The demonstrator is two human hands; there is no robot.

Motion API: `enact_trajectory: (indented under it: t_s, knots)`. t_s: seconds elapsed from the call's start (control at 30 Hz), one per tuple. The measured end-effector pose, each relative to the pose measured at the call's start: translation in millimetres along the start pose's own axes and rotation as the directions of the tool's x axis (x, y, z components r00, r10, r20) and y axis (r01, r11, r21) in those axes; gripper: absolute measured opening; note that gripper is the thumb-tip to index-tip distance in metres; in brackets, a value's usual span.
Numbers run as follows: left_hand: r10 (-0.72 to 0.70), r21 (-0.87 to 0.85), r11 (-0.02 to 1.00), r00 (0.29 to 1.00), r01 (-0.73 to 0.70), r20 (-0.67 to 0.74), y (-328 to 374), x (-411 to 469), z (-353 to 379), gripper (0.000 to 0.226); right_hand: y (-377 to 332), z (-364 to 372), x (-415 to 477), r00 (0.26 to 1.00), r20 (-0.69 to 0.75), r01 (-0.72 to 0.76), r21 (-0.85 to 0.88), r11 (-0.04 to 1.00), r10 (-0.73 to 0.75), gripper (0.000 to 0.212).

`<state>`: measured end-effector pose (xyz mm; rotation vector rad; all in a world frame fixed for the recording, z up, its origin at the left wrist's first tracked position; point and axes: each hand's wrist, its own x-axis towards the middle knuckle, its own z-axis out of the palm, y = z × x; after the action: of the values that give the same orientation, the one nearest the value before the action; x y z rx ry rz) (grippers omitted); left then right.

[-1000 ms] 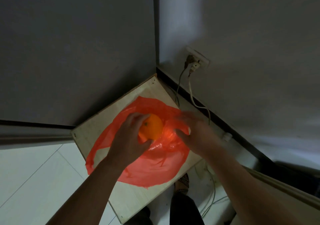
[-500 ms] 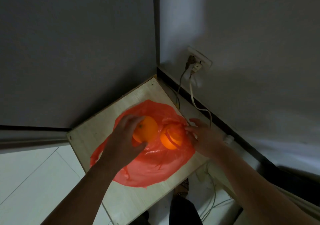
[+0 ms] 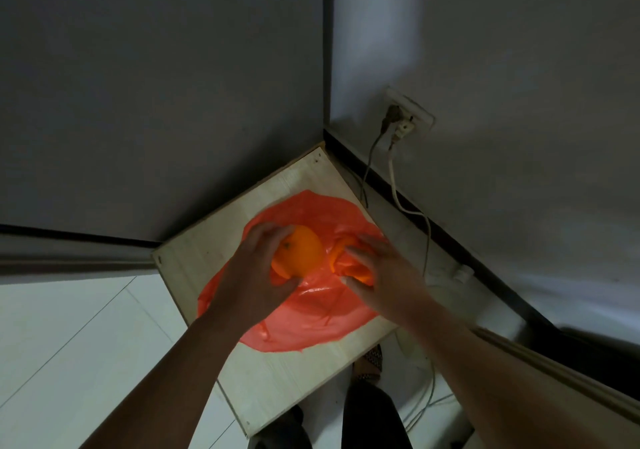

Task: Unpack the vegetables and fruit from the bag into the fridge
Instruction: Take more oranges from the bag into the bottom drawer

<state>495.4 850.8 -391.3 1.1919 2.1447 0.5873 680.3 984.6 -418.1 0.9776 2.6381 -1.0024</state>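
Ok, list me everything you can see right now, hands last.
oranges: two, orange, on the bag; left orange, right orange partly under plastic
bag: one, red plastic, spread on the board
board: one, pale wood, in the room corner
wall socket: one, white, right wall
cables: two, dark cable and white cable, hanging from the socket
hands: two; left hand grips the left orange, right hand grips the right orange

Wooden board — red bag atop.
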Motion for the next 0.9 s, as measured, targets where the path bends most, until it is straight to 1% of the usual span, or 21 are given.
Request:
enact_trajectory:
  t_s: [0.07, 0.17, 0.27, 0.37, 0.43, 0.5, 0.57, 0.63, 0.7, 0.8, 0.9]
  knots:
    - [0.018, 0.002, 1.000, 1.000, -0.018, 0.006, -0.5, -5.0, 0.6, 0.076, 3.7, 1.2, -6.9, 0.999, 0.023, -0.037, 0.020, 0.999, 0.036, 0.054]
    - [0.042, -0.012, 0.999, 0.999, -0.042, -0.001, -1.2, -11.0, 3.8, 0.076, 4.7, 1.9, -11.3, 0.998, -0.005, -0.055, 0.059, 0.997, 0.055, 0.060]
    - [0.033, -0.002, 0.999, 0.999, -0.033, -0.019, -2.6, -17.0, 4.8, 0.076, -1.9, 6.2, -8.0, 0.999, 0.023, -0.024, 0.059, 0.998, 0.023, 0.063]
    - [0.022, -0.001, 1.000, 0.999, -0.022, -0.044, -6.4, -24.0, -0.3, 0.075, -11.1, 9.9, -7.5, 0.998, 0.025, 0.049, 0.082, 0.995, -0.051, 0.056]
    - [0.006, 0.016, 1.000, 0.999, -0.005, -0.050, -9.5, -29.0, -5.4, 0.075, -12.1, 9.2, -10.3, 0.998, 0.017, 0.066, 0.035, 0.997, -0.067, 0.052]
    - [-0.013, 0.020, 1.000, 0.999, 0.014, -0.046, -12.2, -33.8, -9.4, 0.075, -11.8, 4.0, -13.5, 0.999, 0.016, 0.050, -0.037, 0.998, -0.049, 0.053]
    - [-0.015, 0.024, 1.000, 0.999, 0.016, -0.049, -13.3, -38.0, -11.7, 0.074, -13.9, -1.7, -16.8, 0.996, 0.081, 0.035, -0.100, 0.994, -0.027, 0.060]
    - [-0.014, 0.025, 1.000, 0.998, 0.015, -0.055, -14.1, -41.4, -12.3, 0.073, -21.7, -5.8, -18.2, 0.991, 0.136, 0.025, -0.127, 0.992, -0.007, 0.065]
    - [-0.027, 0.008, 1.000, 0.998, 0.027, -0.065, -14.9, -44.4, -12.1, 0.073, -33.5, -5.2, -15.8, 0.997, 0.067, 0.058, -0.131, 0.990, -0.050, 0.063]
    - [-0.041, -0.009, 0.999, 0.994, 0.041, -0.098, -17.5, -49.3, -12.7, 0.073, -44.9, 6.5, -3.5, 0.989, -0.051, 0.126, -0.169, 0.977, -0.137, 0.048]
    - [-0.047, 0.006, 0.999, 0.993, 0.048, -0.109, -21.5, -53.4, -14.4, 0.073, -56.2, 18.1, 8.1, 0.986, -0.062, 0.141, -0.178, 0.974, -0.154, 0.041]
